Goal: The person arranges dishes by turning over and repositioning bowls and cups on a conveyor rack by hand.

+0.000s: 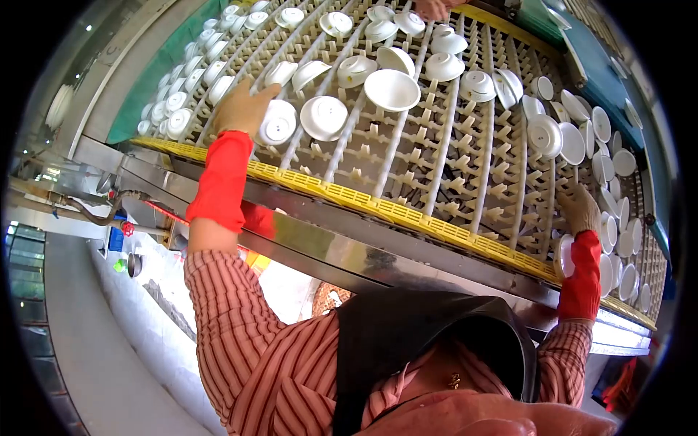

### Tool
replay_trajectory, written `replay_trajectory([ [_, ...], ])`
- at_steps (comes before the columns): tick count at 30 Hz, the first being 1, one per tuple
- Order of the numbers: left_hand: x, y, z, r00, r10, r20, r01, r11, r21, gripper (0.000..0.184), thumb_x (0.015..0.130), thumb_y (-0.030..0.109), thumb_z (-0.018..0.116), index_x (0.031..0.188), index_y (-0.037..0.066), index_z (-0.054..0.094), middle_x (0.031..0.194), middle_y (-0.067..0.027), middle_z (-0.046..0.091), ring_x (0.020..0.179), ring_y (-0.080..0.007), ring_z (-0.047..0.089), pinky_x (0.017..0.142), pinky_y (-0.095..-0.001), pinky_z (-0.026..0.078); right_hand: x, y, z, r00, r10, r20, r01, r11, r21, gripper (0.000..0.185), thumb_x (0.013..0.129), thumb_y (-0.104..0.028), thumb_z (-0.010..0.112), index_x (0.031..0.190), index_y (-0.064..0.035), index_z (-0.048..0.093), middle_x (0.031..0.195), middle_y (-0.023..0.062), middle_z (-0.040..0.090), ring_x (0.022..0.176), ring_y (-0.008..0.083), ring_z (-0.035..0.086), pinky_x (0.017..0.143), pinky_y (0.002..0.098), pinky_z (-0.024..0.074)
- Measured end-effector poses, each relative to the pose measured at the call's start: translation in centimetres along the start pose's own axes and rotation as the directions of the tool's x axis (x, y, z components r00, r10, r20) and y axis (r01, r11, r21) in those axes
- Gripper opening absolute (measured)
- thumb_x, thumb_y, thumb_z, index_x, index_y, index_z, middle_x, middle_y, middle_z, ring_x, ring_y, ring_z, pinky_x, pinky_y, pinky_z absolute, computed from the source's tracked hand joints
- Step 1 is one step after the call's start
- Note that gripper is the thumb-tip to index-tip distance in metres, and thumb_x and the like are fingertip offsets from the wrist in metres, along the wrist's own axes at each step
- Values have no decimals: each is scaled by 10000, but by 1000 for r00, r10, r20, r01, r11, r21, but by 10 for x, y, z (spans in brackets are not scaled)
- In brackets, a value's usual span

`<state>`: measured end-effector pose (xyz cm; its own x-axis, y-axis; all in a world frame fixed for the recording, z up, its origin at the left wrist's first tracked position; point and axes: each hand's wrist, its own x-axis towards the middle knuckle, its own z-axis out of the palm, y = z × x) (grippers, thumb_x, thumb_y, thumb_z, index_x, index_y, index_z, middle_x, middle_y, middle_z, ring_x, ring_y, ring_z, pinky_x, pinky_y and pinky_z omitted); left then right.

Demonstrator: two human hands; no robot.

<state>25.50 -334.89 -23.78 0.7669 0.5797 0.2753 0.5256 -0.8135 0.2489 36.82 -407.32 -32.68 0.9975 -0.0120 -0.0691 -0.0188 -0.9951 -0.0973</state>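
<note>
My left hand (243,109) reaches over the peg conveyor (363,171), among white bowls at its left side. Its thumb and a finger stretch apart, between an upturned bowl (277,122) and a tilted bowl (221,89); whether it touches either I cannot tell. My right hand (579,211) is over the right part of the conveyor, fingers stretched toward the pegs, with a white bowl (564,256) beside the wrist and several more to its right. I see nothing held in it. A white bowl (392,90) lies mouth up in the middle.
Several tilted bowls stand in rows at the left (177,123) and right (624,163). A yellow edge strip (378,209) and a metal rail (349,254) run along the near side. Another person's hand (433,9) is at the far edge. A green-blue panel (618,94) borders the right.
</note>
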Motion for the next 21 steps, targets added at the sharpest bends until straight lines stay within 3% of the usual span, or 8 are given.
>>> replay_trajectory([
  [4,37,28,40,938,343,-54,-346,935,-71,852,985,647,699,1575,37,622,1566,-234,651,1455,-403,609,1210,-427,460,6,2,15,997,-18,-72,17,1000,-15,602,906,-512,779,1246,-17,732,1136,279,776,1103,476,737,959,564,566],
  [7,61,62,68,941,330,-80,-333,942,-29,834,992,673,679,1548,53,648,1514,-233,688,1413,-421,636,1190,-450,476,-2,-11,9,994,-20,-103,16,999,-43,610,886,-460,792,1276,3,713,1107,278,791,1074,478,756,970,563,592],
  [10,66,76,90,939,275,205,-230,948,-218,817,994,694,657,1484,41,687,1440,-252,723,1354,-434,672,1155,-474,501,-16,-17,-8,999,35,-40,-38,996,-86,658,869,-464,808,1294,25,693,1153,288,782,1114,469,746,977,556,589],
  [12,59,82,87,930,280,239,-278,960,-42,836,979,731,650,1428,29,712,1384,-261,744,1303,-432,700,1129,-490,522,-18,14,12,980,-8,-197,-12,995,-101,735,865,-414,818,1401,50,623,1290,296,736,1216,462,704,1034,543,567],
  [15,36,88,64,887,318,334,-348,937,32,850,937,749,701,1407,41,725,1376,-221,759,1308,-405,704,1128,-490,530,-35,28,3,989,-17,-144,7,998,-67,894,891,-353,819,1611,67,496,1554,316,605,1435,441,594,1199,490,488],
  [17,0,110,42,878,374,298,-416,905,90,791,931,698,757,1381,48,738,1347,-211,770,1315,-396,701,1113,-499,533,-31,33,17,972,-62,-225,30,989,-143,810,883,-324,840,1534,65,554,1481,279,654,1360,429,638,1129,506,526],
  [20,-38,134,68,370,915,-163,-883,400,244,529,968,523,802,1287,101,785,1297,-171,786,1223,-350,712,1124,-476,503,-25,38,26,953,-90,-290,45,987,-157,787,878,-312,854,1509,68,576,1447,264,681,1339,427,655,1105,510,544],
  [21,-44,141,75,394,917,-67,-896,399,194,501,973,502,793,1275,103,791,1307,-167,783,1202,-353,716,1132,-477,497,-27,38,21,947,-102,-304,57,987,-152,797,878,-314,855,1516,70,572,1449,266,682,1347,429,652,1111,508,543],
])
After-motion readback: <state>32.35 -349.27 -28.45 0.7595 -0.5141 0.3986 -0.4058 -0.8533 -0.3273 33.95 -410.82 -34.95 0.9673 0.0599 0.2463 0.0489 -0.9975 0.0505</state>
